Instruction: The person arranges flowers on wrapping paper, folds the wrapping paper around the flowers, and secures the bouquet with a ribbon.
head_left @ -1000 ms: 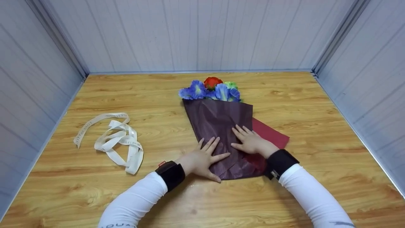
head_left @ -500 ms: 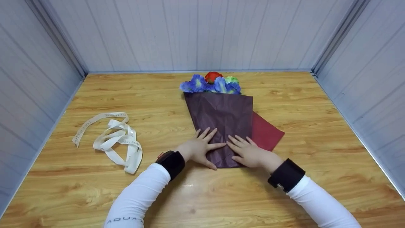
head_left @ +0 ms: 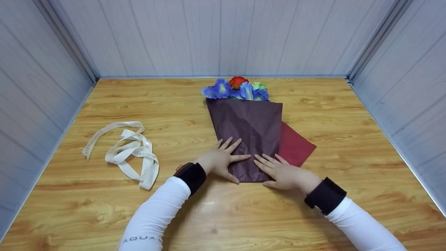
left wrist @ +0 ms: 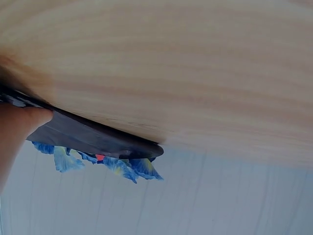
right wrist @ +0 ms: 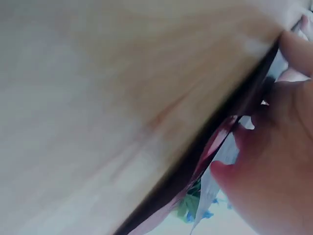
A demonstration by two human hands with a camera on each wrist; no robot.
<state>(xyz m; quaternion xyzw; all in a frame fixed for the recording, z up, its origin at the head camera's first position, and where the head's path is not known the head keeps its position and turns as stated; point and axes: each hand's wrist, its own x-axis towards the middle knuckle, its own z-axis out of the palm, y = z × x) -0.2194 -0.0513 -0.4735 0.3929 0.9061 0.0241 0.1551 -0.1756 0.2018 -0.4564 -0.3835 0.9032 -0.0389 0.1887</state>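
Note:
A bouquet wrapped in dark purple paper (head_left: 249, 120) lies on the table, its narrower end toward me. Blue flowers (head_left: 222, 89), a red flower (head_left: 238, 82) and a pale green one stick out at the far end. My left hand (head_left: 223, 162) rests with spread fingers on the paper's lower left, the thumb by its near edge. On the lower right my right hand (head_left: 284, 173) lies with its fingers extended over the paper. A flap of red paper (head_left: 296, 144) juts out at the right. In the left wrist view the thumb (left wrist: 38, 116) touches the dark paper.
A cream ribbon (head_left: 149, 170) with printed letters lies in loose loops on the wooden table (head_left: 87, 209) at the left. Pale panel walls (head_left: 219, 38) close off the back and both sides.
The bouquet has slid a little away from me. My right hand has moved down toward its near end, where the red patch no longer shows. Both hands stay flat on the paper.

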